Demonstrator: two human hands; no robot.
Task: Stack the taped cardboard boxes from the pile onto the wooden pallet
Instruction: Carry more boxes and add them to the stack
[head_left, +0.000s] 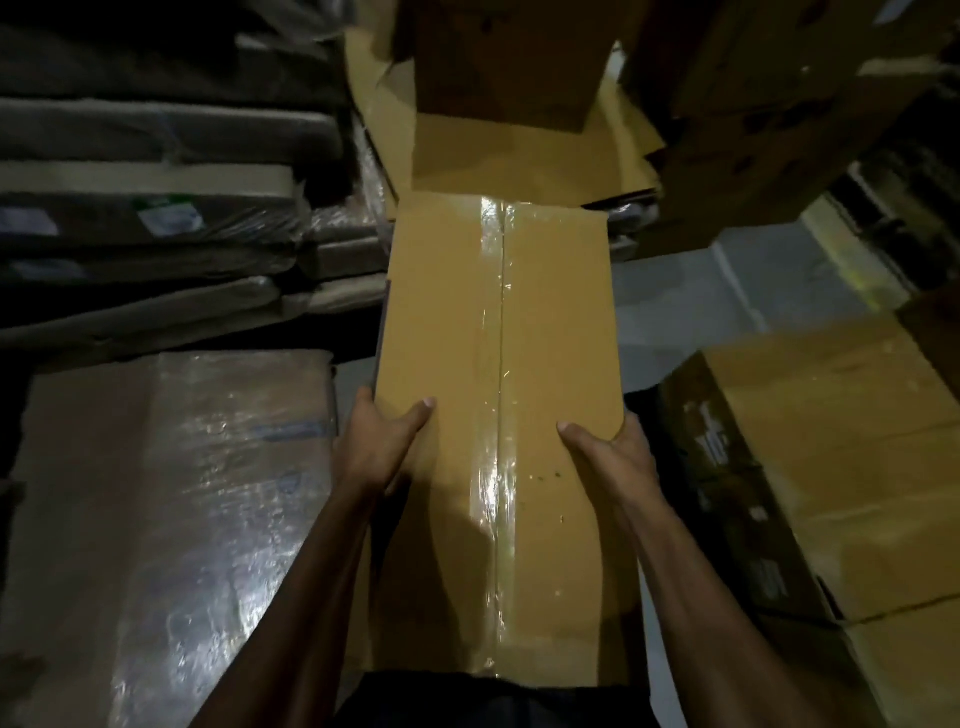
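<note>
A long brown cardboard box (447, 332), sealed with clear tape down its middle seam, fills the centre of the head view and is held up in front of me. My left hand (379, 447) grips its left edge, thumb on top and fingers under the side. My right hand (608, 457) grips the right edge the same way. More brown boxes (509, 62) stand stacked beyond it, with one box top (514, 156) just past the far end of the held box. No wooden pallet is visible.
Plastic-wrapped flat packs (156, 218) are stacked high on the left. A wrapped cardboard slab (171, 519) lies low at the left. Printed brown cartons (810, 467) sit at the right, and dark boxes (779, 104) rise at the back right. Grey floor (727, 291) shows between them.
</note>
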